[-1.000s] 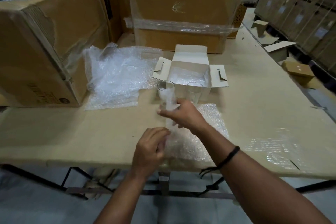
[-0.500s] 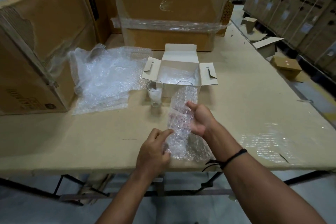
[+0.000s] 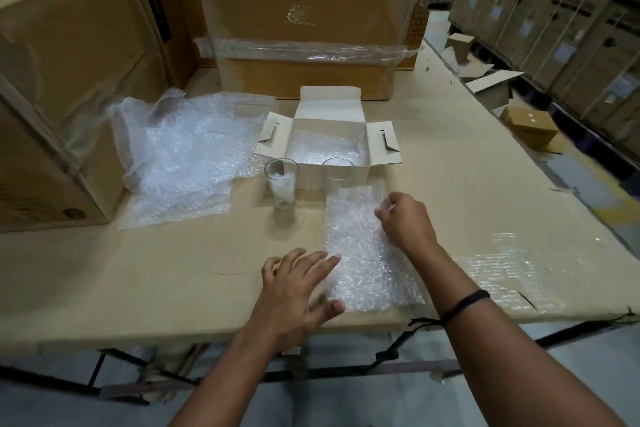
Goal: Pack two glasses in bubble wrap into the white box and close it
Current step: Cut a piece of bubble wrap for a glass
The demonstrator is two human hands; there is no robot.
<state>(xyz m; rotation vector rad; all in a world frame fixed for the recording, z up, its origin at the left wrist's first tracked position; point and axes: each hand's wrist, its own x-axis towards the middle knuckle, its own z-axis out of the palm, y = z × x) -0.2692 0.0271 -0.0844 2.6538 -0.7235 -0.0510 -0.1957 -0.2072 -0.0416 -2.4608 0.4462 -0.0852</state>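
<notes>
Fingertips of the right hand (image 3: 405, 222) pinch the far corner of the bubble wrap sheet (image 3: 360, 253). The left hand (image 3: 298, 291), fingers spread straight, presses its near edge. The sheet, held up a moment ago, now lies flat on the table (image 3: 173, 270). Both glasses (image 3: 281, 184) (image 3: 338, 168) stand unwrapped before the open white box (image 3: 311, 179); wrapping looks ready to begin.

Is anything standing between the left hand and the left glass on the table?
Nothing visible. Only bare table lies between the left hand and the left glass. The bubble wrap sheet lies to the right of that path.
</notes>
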